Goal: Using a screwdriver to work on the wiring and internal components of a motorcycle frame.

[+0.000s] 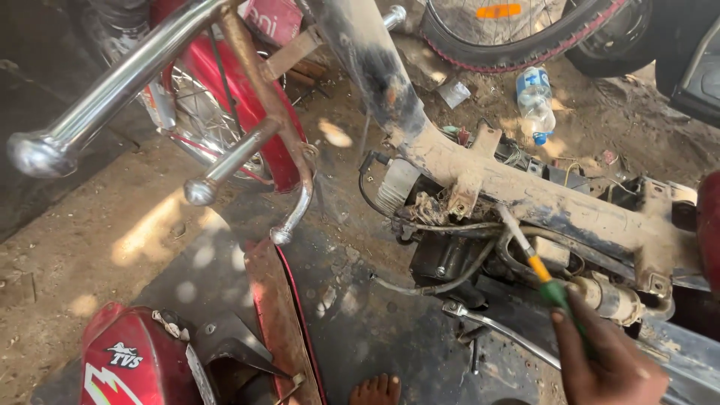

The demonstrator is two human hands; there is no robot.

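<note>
Screwdriver [541,274] with a green and yellow handle sits clenched in the right hand [607,360], its metal tip pressed among the cables just below the dusty motorcycle frame [525,187]. Beyond the frame lies a plastic bottle [535,101]. No left hand shows.

green and orange screwdriver handle [553,289], dusty tan motorcycle frame [525,187], glossy red fender [281,142], shiny chrome bars [112,86], clear bottle [535,101] with blue label.
</note>
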